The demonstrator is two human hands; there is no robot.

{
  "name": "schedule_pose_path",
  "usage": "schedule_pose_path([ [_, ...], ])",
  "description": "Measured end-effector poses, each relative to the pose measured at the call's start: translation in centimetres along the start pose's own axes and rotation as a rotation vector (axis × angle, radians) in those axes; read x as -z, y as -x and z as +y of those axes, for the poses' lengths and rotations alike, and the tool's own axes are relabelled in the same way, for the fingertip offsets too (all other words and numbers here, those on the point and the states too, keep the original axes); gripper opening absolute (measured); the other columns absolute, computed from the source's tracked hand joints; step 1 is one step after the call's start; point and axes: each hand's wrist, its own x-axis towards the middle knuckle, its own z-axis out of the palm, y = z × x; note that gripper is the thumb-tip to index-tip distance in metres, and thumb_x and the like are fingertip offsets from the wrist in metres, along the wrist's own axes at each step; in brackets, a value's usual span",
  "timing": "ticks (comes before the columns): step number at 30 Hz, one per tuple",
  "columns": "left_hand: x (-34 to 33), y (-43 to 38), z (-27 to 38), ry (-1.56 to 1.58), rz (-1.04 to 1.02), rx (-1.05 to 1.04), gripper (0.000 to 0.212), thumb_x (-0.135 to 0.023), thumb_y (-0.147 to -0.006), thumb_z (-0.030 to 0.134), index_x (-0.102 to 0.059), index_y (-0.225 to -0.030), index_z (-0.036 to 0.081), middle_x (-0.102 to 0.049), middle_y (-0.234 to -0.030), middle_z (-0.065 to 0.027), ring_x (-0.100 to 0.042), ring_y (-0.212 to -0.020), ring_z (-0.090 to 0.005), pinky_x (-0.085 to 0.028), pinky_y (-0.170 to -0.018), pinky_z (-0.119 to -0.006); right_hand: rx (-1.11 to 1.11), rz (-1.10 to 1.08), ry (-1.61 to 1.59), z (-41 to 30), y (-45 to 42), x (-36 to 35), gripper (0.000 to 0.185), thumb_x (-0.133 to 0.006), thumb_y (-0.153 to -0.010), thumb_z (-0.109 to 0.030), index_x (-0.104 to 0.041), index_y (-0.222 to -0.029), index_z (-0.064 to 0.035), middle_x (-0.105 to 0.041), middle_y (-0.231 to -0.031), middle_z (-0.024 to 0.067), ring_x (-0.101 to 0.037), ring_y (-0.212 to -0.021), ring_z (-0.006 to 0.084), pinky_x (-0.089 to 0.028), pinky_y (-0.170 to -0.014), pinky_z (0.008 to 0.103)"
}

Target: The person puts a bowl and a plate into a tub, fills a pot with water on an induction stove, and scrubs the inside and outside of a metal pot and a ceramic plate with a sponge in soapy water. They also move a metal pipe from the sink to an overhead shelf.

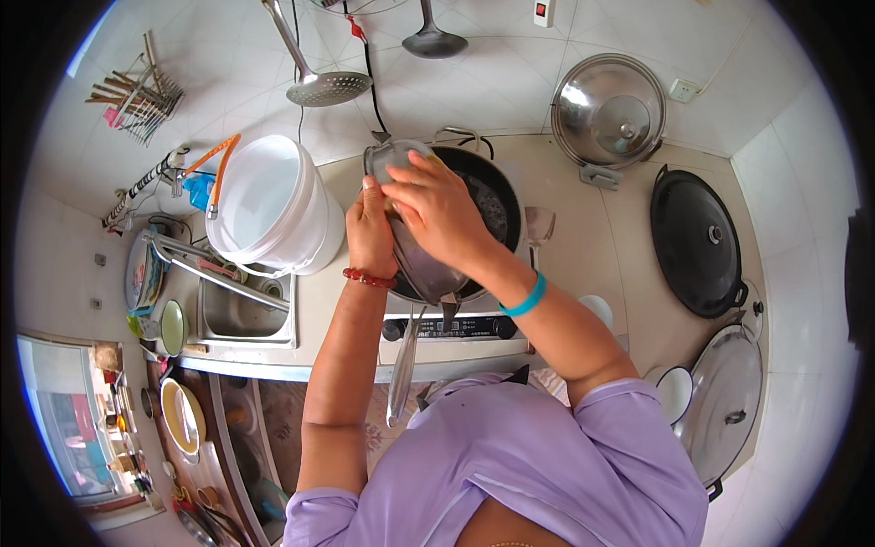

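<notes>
My left hand [371,232] grips the near left rim of a grey metal pot [425,263] with dark side handles, its thumb laid along the edge. The pot is tipped steeply over a dark-lined pan [504,205]. My right hand [437,208] lies across the pot with its fingers spread, and small yellowish bits show by the fingertips. Whether those fingers hold anything is hidden. Wet, shiny patches show inside the pan. It sits on a cooker with a knob-and-button panel [449,327], its long metal handle [403,369] pointing towards me.
Left of the pan stands a white plastic bucket [325,219], beside a steel sink [246,321]. A metal turner [540,224] lies to the right. Farther right are a black lid [697,243] and a large metal lid [728,390]. A skimmer [328,89] and a ladle [435,44] hang behind.
</notes>
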Motion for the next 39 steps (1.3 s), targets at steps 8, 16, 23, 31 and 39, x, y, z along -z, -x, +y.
schedule_pose_path([
  [8, 0.5, 0.0, 1.5, -0.051, 0.09, 0.042, 0.033, -0.04, -0.088, 0.029, -0.054, -0.088, -0.001, -0.057, -0.081, -0.0055, -0.054, -0.068, -0.0115, -0.045, -0.061, -0.024, -0.62, -0.187, -0.436, 6.7, -2.8, -0.6, 0.026, -0.047, -0.084, -0.02, -0.055, -0.097, 0.0007, -0.058, -0.075, 0.0055, -0.05, -0.069, 0.0102, -0.041, -0.064, 0.0267],
  [16, 3.2, -0.7, 2.7, 0.04, 0.102, 0.089, 0.034, -0.042, -0.087, 0.03, -0.053, -0.091, -0.002, -0.057, -0.084, -0.0072, -0.056, -0.07, -0.0131, -0.046, -0.062, -0.025, -0.578, -0.232, 0.186, 12.1, 8.0, -6.7, 0.022, -0.05, -0.077, -0.02, -0.059, -0.09, -0.0041, -0.059, -0.085, 0.0145, -0.056, -0.084, 0.0288, -0.043, -0.076, 0.0351],
  [23, 2.7, -0.7, 3.1, 0.118, 0.123, 0.104, 0.04, -0.043, -0.086, 0.036, -0.053, -0.091, -0.002, -0.056, -0.081, -0.0072, -0.055, -0.068, -0.0131, -0.046, -0.061, -0.025, -0.297, -0.639, 0.344, 12.4, 11.2, -7.9, 0.023, -0.05, -0.076, -0.014, -0.058, -0.096, -0.0061, -0.059, -0.091, 0.0104, -0.055, -0.087, 0.0273, -0.042, -0.078, 0.0313],
  [31, 1.6, -1.3, 2.1, 0.102, 0.122, 0.135, 0.051, -0.045, -0.082, 0.045, -0.052, -0.09, -0.004, -0.056, -0.081, -0.0085, -0.055, -0.072, -0.0147, -0.047, -0.061, -0.028, -0.881, -0.044, -0.673, 7.7, 5.5, -0.4, 0.021, -0.048, -0.081, -0.007, -0.056, -0.1, -0.0024, -0.056, -0.081, 0.0007, -0.046, -0.071, 0.0061, -0.037, -0.064, 0.0191],
  [39, 0.2, -2.0, 1.2, -0.004, 0.061, 0.094, 0.052, -0.036, -0.086, 0.045, -0.056, -0.083, -0.003, -0.048, -0.068, 0.0002, -0.039, -0.063, -0.0097, -0.035, -0.058, -0.025, -0.114, -0.057, 0.111, -1.6, 0.4, 0.6, 0.032, -0.053, -0.076, -0.007, -0.05, -0.108, -0.0017, -0.051, -0.112, 0.0121, -0.048, -0.102, 0.026, -0.036, -0.089, 0.0315],
])
